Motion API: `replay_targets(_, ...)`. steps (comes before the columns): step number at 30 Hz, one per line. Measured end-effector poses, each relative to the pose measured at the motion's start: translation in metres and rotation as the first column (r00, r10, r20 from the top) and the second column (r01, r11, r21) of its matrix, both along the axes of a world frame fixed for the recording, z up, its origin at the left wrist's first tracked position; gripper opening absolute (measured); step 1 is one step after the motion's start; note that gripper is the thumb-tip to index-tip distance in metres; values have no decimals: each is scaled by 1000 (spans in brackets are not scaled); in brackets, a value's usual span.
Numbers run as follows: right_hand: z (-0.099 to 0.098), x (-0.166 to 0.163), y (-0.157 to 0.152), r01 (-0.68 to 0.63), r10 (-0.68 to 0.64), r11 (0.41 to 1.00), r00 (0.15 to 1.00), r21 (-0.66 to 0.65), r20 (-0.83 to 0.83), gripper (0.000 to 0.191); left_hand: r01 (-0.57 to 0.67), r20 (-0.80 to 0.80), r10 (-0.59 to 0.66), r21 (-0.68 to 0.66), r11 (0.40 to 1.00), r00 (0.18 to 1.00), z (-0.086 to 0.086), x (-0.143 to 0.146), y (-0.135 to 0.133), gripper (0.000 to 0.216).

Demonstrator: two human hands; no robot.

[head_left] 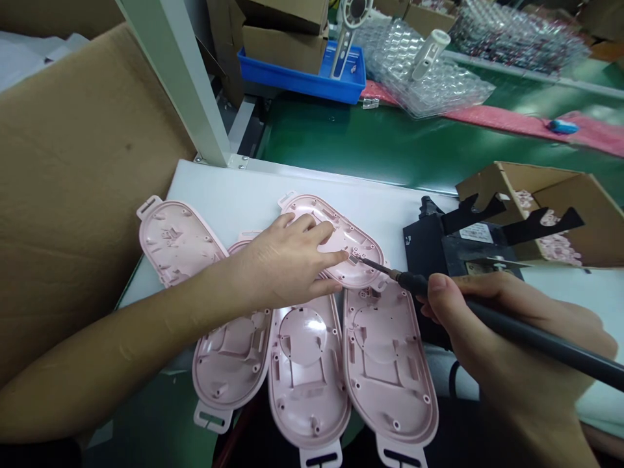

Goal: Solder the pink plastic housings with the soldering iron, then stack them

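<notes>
My right hand (507, 344) grips the dark handle of a soldering iron (414, 283). Its thin tip points left and meets a small metal piece (353, 259) inside a pink plastic shell (312, 208). Across that shell lies my left hand (297, 260), fingers spread, the index fingertip at the metal piece. Three more pink shells, a left one (229, 364), a middle one (309, 377) and a right one (390, 364), fan out below, overhanging the table's near edge. Another shell (178, 237) rests at the left, partly hidden by my forearm.
A black stand (429, 247) with forked arms is right of the shells. Behind it sits a cardboard box (560, 179) of small pink parts. A blue tray (297, 75) and bubble wrap (429, 71) lie beyond. A metal post (180, 78) rises beside large cardboard (82, 182).
</notes>
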State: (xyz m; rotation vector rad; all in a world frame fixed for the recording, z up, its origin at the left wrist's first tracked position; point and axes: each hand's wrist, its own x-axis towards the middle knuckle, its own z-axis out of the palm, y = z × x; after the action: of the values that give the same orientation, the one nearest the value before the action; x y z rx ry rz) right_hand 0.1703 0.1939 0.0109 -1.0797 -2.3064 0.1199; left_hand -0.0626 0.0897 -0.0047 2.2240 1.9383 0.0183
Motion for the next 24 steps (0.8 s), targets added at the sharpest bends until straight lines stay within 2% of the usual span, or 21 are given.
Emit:
replay_targets(8, 0, -1, 0, -7, 7, 1000, 1000, -15, -8, 29, 0, 0, 0, -13, 1000, 1000, 0, -1, 1, 53)
replay_targets(14, -2, 0, 0, 10, -10, 1000, 1000, 3, 1, 33, 1, -14, 0, 13, 1000, 1000, 0, 0, 0, 53)
replay_targets(24, -2, 2, 1, -22, 22, 1000, 1000, -6, -11, 27, 2, -5, -2, -10, 1000, 1000, 0, 0, 0, 54)
